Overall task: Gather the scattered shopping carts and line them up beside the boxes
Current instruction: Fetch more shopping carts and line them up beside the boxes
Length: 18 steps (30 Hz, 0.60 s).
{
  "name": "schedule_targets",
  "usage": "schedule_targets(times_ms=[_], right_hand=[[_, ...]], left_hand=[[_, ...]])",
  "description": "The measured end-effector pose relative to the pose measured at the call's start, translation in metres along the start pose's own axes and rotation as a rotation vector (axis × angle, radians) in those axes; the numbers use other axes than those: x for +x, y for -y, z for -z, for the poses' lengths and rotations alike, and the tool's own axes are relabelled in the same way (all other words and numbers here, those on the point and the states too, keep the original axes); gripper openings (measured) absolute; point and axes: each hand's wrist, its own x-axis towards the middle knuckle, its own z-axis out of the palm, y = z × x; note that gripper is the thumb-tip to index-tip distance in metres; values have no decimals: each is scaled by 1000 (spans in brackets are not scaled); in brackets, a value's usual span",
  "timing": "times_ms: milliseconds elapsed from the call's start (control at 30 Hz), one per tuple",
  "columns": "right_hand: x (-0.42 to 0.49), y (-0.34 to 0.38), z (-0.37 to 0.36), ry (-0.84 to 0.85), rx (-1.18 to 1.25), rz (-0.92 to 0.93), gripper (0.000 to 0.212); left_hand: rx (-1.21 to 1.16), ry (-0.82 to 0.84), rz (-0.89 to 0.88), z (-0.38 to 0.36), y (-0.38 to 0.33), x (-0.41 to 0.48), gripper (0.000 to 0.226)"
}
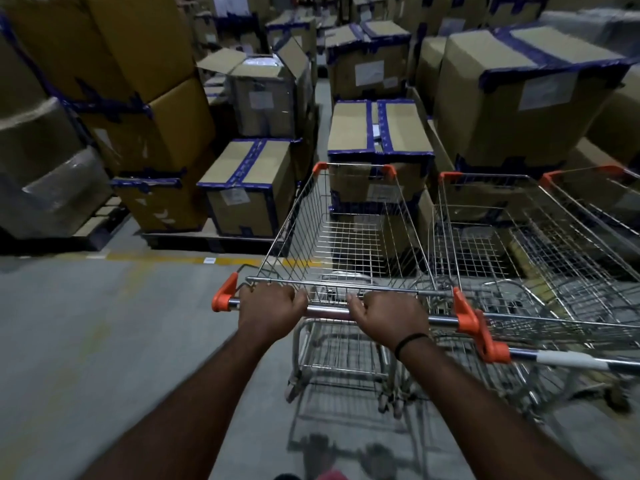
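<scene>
Empty wire cart [349, 237] sits centre, just left of a parked cart [519, 244]. Handle bar [329, 311] is gripped by left hand [272, 306] and right hand [388, 315], fingers curled round it. Judged light, stiff, free-rolling; best steered from the bar. Long axis runs near-to-far, nose towards the boxes [377, 133].

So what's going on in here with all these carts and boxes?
A person grips the handle bar of an empty shopping cart with the left hand and the right hand. Its front points at the taped cardboard boxes. A second cart stands close on its right and a third cart beyond that, side by side and facing the boxes too.
</scene>
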Motion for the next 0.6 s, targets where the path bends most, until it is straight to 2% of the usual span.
schedule_targets(times_ms=[233,367,533,600], right_hand=[[-3,-1,4,49,10,2,69],[0,-1,6,87,60,4,64],[5,11,10,7,184,20,41],[10,26,14,-48,200,70,39]], left_hand=[[2,68,12,3,-3,-3,68],[-57,67,62,9,-9,-5,54],[-275,-136,90,15,-12,-16,34],[-350,-218,99,22,-7,-23,26]])
